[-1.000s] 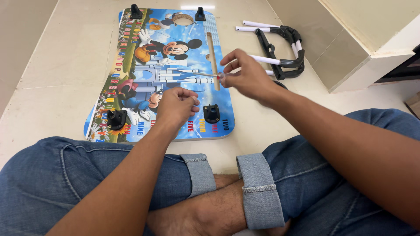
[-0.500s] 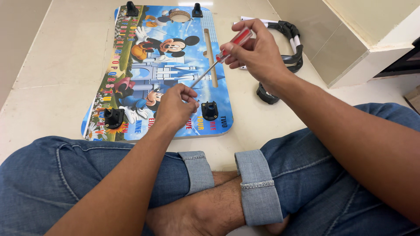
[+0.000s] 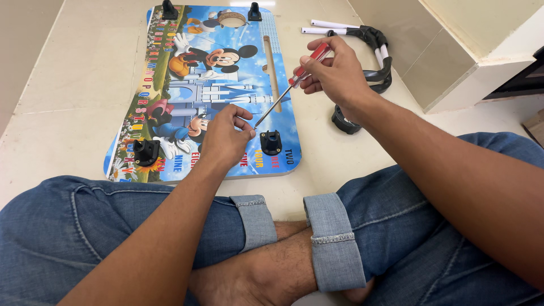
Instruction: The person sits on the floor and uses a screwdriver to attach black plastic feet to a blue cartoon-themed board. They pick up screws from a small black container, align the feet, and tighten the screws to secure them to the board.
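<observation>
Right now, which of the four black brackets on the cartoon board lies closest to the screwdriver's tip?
The near-right bracket, just below the screwdriver tip beside the left hand. The near-left one and the two at the far edge lie farther off.

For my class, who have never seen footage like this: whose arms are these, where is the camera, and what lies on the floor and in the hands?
The camera sits on a person's head and looks down, so the arms and crossed, jeans-clad legs are that person's own. They sit on a pale tiled floor. In front lies a colourful cartoon board with black brackets at its corners. The right hand holds a red-handled screwdriver, its tip pointing down towards the board. The left hand rests on the board, fingertips pinched right by that tip; what they pinch is too small to tell. Beside the board lie white tubes with black fittings.
</observation>
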